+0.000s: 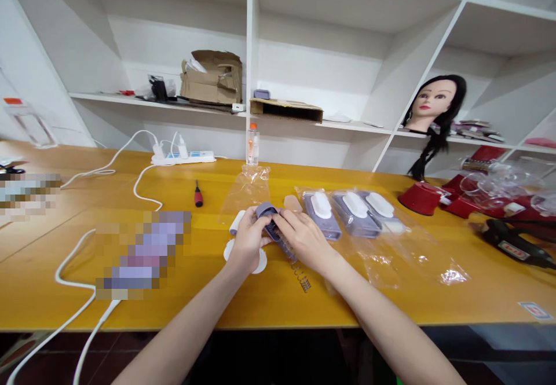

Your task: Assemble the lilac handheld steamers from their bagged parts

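My left hand (247, 240) is closed around a purple-grey plastic housing (266, 210), its thumb on the rim of the open side. The fingers of my right hand (302, 234) are bent into the same housing from the right and partly cover it; what they pinch inside is hidden. Below the housing, a thin coil spring (305, 283) trails on the table. A white round part (260, 262) shows under my left wrist, with a small white and grey piece (237, 223) just behind that hand.
Three bagged purple-grey units with white oval parts (321, 204) lie at right. A red screwdriver (198, 195), a power strip (185, 158), a clear bottle (252, 145) and an empty plastic bag (247, 191) are behind. Red bases (420, 197) and a black tool (512, 246) stand far right.
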{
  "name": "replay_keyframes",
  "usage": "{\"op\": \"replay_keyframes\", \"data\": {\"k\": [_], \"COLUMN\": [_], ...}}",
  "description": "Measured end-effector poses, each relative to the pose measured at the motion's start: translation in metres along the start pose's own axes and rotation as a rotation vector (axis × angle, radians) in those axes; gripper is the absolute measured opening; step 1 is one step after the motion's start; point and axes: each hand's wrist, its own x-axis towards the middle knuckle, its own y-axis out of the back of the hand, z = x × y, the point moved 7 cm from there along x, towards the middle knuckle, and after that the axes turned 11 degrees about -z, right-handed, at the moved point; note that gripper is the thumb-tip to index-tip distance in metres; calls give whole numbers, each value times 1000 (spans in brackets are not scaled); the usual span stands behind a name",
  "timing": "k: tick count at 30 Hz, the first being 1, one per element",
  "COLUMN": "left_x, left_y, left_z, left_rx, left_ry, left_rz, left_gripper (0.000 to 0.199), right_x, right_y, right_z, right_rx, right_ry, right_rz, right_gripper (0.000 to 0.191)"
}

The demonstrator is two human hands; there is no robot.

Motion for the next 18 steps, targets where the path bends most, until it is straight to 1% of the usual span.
{"op": "replay_keyframes", "data": {"k": [2, 4, 7, 9, 14, 18], "left_x": [-1, -2, -2, -1, -1, 0], "left_y": [-3, -4, -5, -6, -6, -6], "left_z": [0, 0, 0, -1, -1, -1], "left_rx": [-22, -38, -46, -52, -66, -70], "left_ry": [18, 29, 33, 34, 30, 27], "left_rz": [-56, -90, -105, -117, -122, -131], "left_gripper": [27, 28, 28, 27, 24, 24], "right_x": [0, -2, -4, -5, -5, -5], "right_y": [-3, -5, -7, -7, -4, 1], "right_z": [6, 12, 19, 20, 19, 15], "right_rx": [46, 106, 211, 260, 288, 247], "right_ry": [-37, -65, -64, -57, -62, -67], "right_rz": [-7, 27, 81, 94, 96, 93], "right_gripper": [27, 30, 31, 30, 27, 26]}}
